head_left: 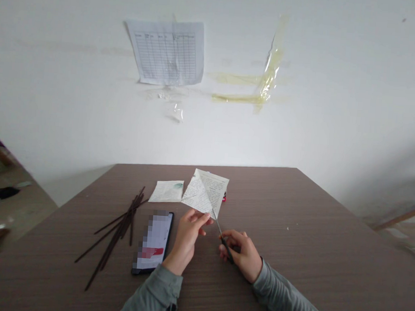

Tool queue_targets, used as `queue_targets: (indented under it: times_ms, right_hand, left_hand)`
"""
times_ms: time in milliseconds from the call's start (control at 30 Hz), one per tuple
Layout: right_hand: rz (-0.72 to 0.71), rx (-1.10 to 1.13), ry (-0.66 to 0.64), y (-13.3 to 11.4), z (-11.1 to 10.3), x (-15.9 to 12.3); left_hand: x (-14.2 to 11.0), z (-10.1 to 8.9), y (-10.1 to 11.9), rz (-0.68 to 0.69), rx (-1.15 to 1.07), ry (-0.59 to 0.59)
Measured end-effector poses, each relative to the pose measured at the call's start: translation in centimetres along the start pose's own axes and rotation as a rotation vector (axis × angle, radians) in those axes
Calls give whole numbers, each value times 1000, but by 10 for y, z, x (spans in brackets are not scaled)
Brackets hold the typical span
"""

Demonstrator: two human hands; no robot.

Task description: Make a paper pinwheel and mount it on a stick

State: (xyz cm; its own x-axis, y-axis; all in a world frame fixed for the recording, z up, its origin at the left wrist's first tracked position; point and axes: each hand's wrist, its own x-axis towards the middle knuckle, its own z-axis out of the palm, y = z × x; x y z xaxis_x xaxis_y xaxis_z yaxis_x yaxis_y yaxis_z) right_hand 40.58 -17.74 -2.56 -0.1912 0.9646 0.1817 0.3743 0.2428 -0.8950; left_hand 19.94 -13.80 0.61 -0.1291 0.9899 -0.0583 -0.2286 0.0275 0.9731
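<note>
The left hand (187, 234) pinches a folded sheet of handwritten paper (205, 193), its writing too small to read, between narrow fingers (198, 217). The right hand (241, 255) grips scissors (225, 237), their tip at the sheet's lower edge; open counter (294, 237) lies at 3 o'clock.

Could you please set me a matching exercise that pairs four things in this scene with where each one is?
Things:
1. the scissors
2. the phone
3. the thin dark sticks
4. the printed grid sheet

Places:
A. taped to the wall
B. held in the right hand
C. lying screen up on the table
D. lying in a loose heap on the table, left of the phone

Pairs: 1-B, 2-C, 3-D, 4-A.
</note>
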Motion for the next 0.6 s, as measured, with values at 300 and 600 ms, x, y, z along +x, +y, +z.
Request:
queue_targets:
  times_ms: [300,600]
  right_hand:
    - [108,85,-57,-4,-2,-1]
    - [74,44,-36,3,-1,1]
  left_hand:
    - [-2,2,2,-25,4,-19]
    - [-2,5,6,-43,-18,-26]
